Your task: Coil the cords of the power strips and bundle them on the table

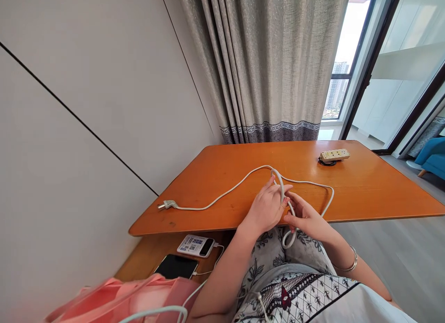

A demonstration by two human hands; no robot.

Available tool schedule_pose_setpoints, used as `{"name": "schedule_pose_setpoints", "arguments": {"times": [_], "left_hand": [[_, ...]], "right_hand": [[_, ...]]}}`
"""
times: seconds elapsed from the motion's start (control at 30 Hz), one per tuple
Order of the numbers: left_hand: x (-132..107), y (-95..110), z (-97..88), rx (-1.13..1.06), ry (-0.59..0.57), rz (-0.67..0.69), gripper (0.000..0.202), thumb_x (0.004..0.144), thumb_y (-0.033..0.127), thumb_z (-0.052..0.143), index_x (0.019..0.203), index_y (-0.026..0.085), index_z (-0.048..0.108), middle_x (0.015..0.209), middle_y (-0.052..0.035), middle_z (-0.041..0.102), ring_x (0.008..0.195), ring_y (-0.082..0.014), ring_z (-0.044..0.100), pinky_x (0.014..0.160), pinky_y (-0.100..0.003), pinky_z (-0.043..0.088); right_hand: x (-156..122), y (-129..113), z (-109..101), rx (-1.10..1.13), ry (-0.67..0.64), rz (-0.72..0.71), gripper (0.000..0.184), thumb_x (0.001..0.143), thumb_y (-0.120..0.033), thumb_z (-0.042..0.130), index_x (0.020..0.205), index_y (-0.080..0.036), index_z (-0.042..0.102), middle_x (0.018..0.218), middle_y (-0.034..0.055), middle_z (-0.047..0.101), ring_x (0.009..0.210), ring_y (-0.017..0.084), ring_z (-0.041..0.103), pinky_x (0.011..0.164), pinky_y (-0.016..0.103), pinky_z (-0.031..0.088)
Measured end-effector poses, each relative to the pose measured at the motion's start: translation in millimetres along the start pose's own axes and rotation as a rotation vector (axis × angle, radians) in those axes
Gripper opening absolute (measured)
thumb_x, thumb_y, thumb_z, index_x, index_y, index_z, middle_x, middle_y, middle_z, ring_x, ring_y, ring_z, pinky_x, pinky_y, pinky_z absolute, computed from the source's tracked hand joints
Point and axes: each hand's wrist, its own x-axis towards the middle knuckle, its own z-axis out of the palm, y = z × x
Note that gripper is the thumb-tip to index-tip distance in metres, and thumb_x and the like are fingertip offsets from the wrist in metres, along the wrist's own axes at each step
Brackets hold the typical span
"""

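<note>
My left hand [269, 205] closes around a looped bundle of one white cord [282, 186], and my right hand [308, 219] pinches the same cord between thumb and fingers, a small loop hanging below over my lap. One silver bangle [353, 259] circles my right wrist. The rest of the cord trails across one orange-brown table [295, 151], its single plug [170, 204] lying near the left edge. At the far right sits one power strip [334, 155]. Lower left, beneath the tabletop, are one phone [177, 266], one white power bank [195, 245] and one pink bag [118, 297].
</note>
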Motion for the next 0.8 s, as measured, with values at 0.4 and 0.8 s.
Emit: {"name": "schedule_pose_setpoints", "arguments": {"times": [0.4, 0.8], "left_hand": [[-5, -27, -13.4, 0.085, 0.132, -0.176, 0.022, 0.095, 0.033, 0.049, 0.102, 0.020, 0.064, 0.108, -0.0125, 0.071, 0.097, -0.0282, 0.063, 0.093, -0.046, 0.048], [-7, 12, -17.5, -0.501, -0.191, -0.252, 0.042, 0.099, 0.051, 0.038, 0.111, 0.018, 0.061, 0.068, 0.0011, 0.053, 0.057, -0.0130, 0.047, 0.057, -0.025, 0.039]], "right_hand": [[-40, -10, -10, -0.436, -0.280, 0.087, 0.059, 0.092, -0.019, 0.057, 0.147, -0.024, 0.037, 0.085, 0.0004, 0.066, 0.080, 0.016, 0.065, 0.074, 0.030, 0.052], [-30, -53, -11, -1.123, 0.040, -0.458, 0.028, 0.101, -0.028, 0.041, 0.105, -0.021, 0.068, 0.074, 0.0035, 0.059, 0.059, 0.013, 0.050, 0.056, 0.025, 0.038]]}}
